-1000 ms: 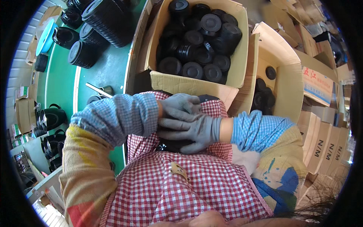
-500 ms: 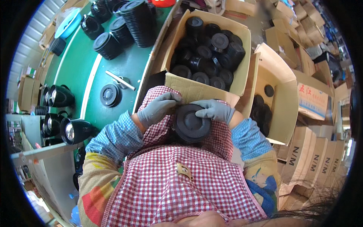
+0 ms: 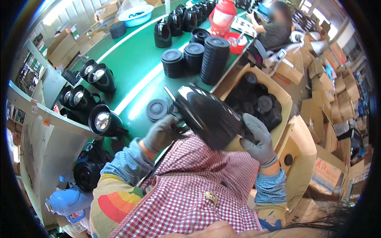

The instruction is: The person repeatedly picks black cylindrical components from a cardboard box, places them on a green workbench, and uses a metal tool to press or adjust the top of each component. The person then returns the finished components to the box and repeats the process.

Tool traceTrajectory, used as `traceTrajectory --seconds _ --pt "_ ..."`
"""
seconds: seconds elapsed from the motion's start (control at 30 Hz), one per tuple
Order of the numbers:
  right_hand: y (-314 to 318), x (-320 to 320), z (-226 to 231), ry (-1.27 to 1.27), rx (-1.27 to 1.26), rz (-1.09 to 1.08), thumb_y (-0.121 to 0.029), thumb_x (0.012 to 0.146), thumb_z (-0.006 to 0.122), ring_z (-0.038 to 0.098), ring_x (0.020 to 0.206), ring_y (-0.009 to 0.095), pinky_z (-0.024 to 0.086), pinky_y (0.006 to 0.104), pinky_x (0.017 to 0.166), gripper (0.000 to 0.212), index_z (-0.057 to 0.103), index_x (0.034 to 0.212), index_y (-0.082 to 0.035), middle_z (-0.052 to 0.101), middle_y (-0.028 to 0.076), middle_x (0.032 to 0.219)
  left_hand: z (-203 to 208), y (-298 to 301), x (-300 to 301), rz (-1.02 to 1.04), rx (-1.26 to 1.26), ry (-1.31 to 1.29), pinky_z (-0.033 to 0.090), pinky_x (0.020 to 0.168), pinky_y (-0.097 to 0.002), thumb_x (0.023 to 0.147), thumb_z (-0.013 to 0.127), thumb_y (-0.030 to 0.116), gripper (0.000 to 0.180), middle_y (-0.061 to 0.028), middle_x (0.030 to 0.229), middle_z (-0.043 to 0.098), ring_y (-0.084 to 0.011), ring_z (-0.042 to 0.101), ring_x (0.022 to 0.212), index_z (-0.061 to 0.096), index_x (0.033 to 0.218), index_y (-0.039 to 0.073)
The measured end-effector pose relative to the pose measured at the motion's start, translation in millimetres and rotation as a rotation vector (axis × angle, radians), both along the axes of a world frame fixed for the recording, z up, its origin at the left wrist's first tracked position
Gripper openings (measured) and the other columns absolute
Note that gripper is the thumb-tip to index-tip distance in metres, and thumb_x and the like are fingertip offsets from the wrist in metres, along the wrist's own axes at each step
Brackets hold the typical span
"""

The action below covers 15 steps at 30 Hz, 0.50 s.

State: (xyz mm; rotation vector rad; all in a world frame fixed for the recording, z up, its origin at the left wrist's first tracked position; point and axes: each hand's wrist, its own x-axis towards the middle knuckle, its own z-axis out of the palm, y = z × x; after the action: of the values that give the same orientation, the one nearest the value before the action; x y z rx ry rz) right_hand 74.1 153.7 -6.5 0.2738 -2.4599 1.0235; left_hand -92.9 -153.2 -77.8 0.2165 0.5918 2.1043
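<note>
A glossy black jug body [image 3: 210, 115], smeared a little by motion, hangs tilted above my lap, between my two gloved hands. My left hand [image 3: 160, 133] is closed on its handle side; the fingertips are partly hidden. At the jug's lower right end, my right hand [image 3: 258, 137] grips it with the thumb and fingers bent around the edge. A round black ribbed disc [image 3: 157, 110] lies on the green table just beyond my left hand. Part of a silver bar [image 3: 170, 94] shows beside the jug.
Stacks of black discs [image 3: 214, 59] stand on the green table [image 3: 131, 85], with upright black jugs [image 3: 162, 35] behind. More jugs [image 3: 104, 120] lie at left. An open carton [image 3: 287, 115] of black parts sits at right. A seated person [image 3: 276, 27] works beyond red containers [image 3: 223, 18].
The jug has come up from my lap and turned from base-up to lying tilted. Both hands moved apart, now at its two sides. My view has swung toward the table.
</note>
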Motion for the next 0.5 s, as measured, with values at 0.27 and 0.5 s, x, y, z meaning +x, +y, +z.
traceTrajectory --seconds 0.27,0.5 --pt "17.3 33.5 -122.3 -0.395 -0.365 -0.377 -0.009 0.09 0.069 0.063 0.121 0.025 0.049 0.0344 0.102 0.04 0.065 0.128 0.004 0.068 0.017 0.128 18.4 -8.6 -291.0 0.796 -0.717 0.699 0.049 0.078 -0.0319 0.098 0.063 0.017 0.04 0.0011 0.114 0.061 -0.0117 0.057 0.095 0.053 0.136 0.013" --pt "19.2 94.6 -158.0 -0.555 -0.523 -0.716 -0.012 0.093 0.065 0.066 0.112 0.024 0.053 0.0346 0.093 0.04 0.064 0.129 0.005 0.069 0.017 0.125 -114.6 48.2 -497.9 1.187 -1.327 0.856 0.052 0.072 -0.0373 0.087 0.076 0.02 0.027 -0.0076 0.087 0.065 -0.02 0.063 0.077 0.064 0.104 0.003"
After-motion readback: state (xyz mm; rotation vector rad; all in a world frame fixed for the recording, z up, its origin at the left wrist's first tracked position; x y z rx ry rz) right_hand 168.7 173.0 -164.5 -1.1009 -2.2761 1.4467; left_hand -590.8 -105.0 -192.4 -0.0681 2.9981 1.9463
